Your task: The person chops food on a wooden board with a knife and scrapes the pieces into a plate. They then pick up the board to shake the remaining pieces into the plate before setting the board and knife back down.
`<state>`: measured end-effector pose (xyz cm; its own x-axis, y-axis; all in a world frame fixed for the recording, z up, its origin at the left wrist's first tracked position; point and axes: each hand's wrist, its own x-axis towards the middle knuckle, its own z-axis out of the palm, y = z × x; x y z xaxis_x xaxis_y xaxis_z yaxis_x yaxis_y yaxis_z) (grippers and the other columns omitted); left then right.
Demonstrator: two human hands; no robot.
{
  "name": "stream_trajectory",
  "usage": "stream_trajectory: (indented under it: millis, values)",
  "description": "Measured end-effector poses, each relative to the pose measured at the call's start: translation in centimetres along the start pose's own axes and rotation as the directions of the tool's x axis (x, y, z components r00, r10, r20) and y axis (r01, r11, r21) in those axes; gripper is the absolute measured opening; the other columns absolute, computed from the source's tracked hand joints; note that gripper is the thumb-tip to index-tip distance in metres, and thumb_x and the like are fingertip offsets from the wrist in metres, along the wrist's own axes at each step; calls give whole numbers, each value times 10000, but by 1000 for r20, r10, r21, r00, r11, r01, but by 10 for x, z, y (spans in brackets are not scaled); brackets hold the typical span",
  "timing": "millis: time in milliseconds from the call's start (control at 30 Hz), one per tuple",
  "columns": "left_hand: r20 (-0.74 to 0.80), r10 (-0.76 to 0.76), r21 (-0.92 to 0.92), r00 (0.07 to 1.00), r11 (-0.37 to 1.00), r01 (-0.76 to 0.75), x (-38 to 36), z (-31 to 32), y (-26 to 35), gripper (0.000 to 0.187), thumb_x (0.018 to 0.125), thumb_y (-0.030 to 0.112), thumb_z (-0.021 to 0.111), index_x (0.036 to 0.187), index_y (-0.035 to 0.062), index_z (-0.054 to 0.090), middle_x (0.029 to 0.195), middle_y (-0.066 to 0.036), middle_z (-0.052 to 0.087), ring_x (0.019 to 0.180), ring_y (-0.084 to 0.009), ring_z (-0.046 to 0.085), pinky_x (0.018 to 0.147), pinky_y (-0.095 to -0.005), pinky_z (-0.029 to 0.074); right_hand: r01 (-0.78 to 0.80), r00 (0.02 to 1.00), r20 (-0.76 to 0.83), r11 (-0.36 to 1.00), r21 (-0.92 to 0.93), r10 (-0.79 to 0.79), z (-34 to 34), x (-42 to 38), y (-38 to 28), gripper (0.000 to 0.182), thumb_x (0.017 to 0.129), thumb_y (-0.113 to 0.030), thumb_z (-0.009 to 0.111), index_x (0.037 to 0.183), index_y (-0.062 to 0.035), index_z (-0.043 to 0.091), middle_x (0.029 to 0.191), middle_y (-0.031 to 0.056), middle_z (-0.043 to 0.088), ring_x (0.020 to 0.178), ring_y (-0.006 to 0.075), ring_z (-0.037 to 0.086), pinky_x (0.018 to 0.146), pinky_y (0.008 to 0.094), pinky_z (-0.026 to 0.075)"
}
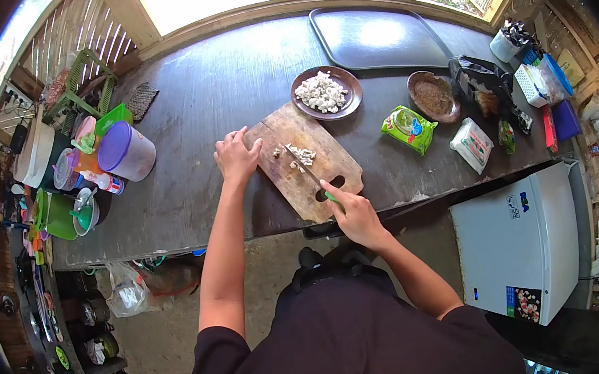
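Observation:
A wooden cutting board point(288, 181) with two cut-out holes lies at an angle near the table's front edge. My left hand point(235, 156) rests at the board's left edge, fingers apart and thumb over the wood. In my right hand point(355, 215) is a knife point(306, 169), its green handle partly hidden by my closed fingers. The blade points away from me and touches or lies just beside small chopped whitish pieces point(303, 154) on the board. Beyond the board, a brown plate point(354, 99) bears a heap of similar pieces point(321, 92).
Right of the board are a green packet point(409, 130), a brown bowl point(434, 97), a white package point(471, 146) and a black plastic bag point(480, 86). A dark tray point(382, 36) lies behind. A purple-lidded container point(126, 152) and a bottle point(102, 181) stand left. A white fridge point(513, 237) is below right.

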<state>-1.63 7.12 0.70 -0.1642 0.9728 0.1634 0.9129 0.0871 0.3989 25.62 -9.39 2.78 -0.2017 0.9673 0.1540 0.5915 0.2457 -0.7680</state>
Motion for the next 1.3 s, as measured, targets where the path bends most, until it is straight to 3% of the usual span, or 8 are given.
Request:
stream_trajectory:
  millis: [167, 267, 467, 767, 867, 967, 1167, 1300]
  values:
    - [92, -10, 30, 996, 1000, 7, 6, 3, -3, 663, 864, 527, 771, 1407, 160, 674, 1369, -83, 657, 1288, -344, 556, 1106, -491, 430, -76, 996, 43, 997, 2, 76, -4, 1, -6, 507, 994, -107, 645, 1495, -141, 570, 1164, 234, 726, 1078, 408, 703, 923, 437, 554]
    - [116, -54, 47, 992, 998, 49, 9, 1, -2, 700, 837, 551, 787, 1406, 159, 674, 1363, -122, 656, 1299, -353, 553, 1114, -493, 437, 16, 1000, -19, 1000, -27, -16, 0, 1, 0, 518, 983, -114, 629, 1496, -151, 568, 1004, 209, 722, 942, 407, 704, 824, 485, 551]
    - [163, -100, 3, 982, 995, 100, 8, 1, -18, 725, 813, 579, 800, 1380, 141, 686, 1339, -172, 660, 1288, -378, 571, 1103, -495, 463, -62, 998, 8, 998, -16, 63, -9, -3, -8, 531, 972, -85, 662, 1491, -170, 582, 1178, 241, 720, 1052, 418, 705, 906, 442, 557]
    - [130, -152, -117, 980, 979, 167, 4, 3, -46, 624, 884, 560, 741, 1188, 15, 742, 1103, -235, 756, 1056, -372, 728, 916, -445, 553, -16, 1000, -8, 998, -59, 16, -14, -4, -6, 518, 955, -99, 699, 1461, -162, 611, 1134, 228, 732, 997, 402, 715, 870, 436, 565]
    - [182, -218, -294, 959, 918, 265, -2, -7, -45, 597, 894, 573, 716, 1154, 36, 735, 1130, -220, 758, 1070, -410, 705, 937, -460, 545, -10, 1000, -6, 999, -52, 10, -15, -3, -8, 515, 955, -96, 697, 1458, -161, 614, 1151, 225, 731, 1008, 400, 716, 874, 435, 567]
    - [209, -258, -438, 943, 838, 326, -5, -13, -45, 527, 917, 518, 731, 1138, 39, 733, 1119, -204, 765, 1027, -347, 732, 901, -429, 548, -3, 1000, -18, 999, -48, 2, -14, -2, -7, 511, 956, -96, 692, 1457, -162, 616, 1173, 223, 729, 1023, 398, 716, 882, 433, 569]
    - [266, -167, -790, 949, 527, 314, -11, -21, -35, 278, 1008, 188, 697, 1248, 56, 750, 1123, -91, 780, 1004, -134, 700, 859, -283, 546, -6, 1000, -26, 998, -56, 5, -18, -1, -10, 507, 960, -98, 684, 1458, -166, 617, 1190, 219, 728, 1037, 395, 717, 888, 432, 570]
    - [204, -65, -846, 977, 491, 209, -12, -29, -25, 317, 1036, 76, 624, 1336, 62, 727, 1203, -72, 767, 1018, -112, 689, 895, -253, 543, -5, 1000, -22, 998, -67, 3, -20, 0, -8, 508, 962, -108, 688, 1460, -172, 615, 1168, 214, 735, 1022, 389, 721, 881, 432, 571]
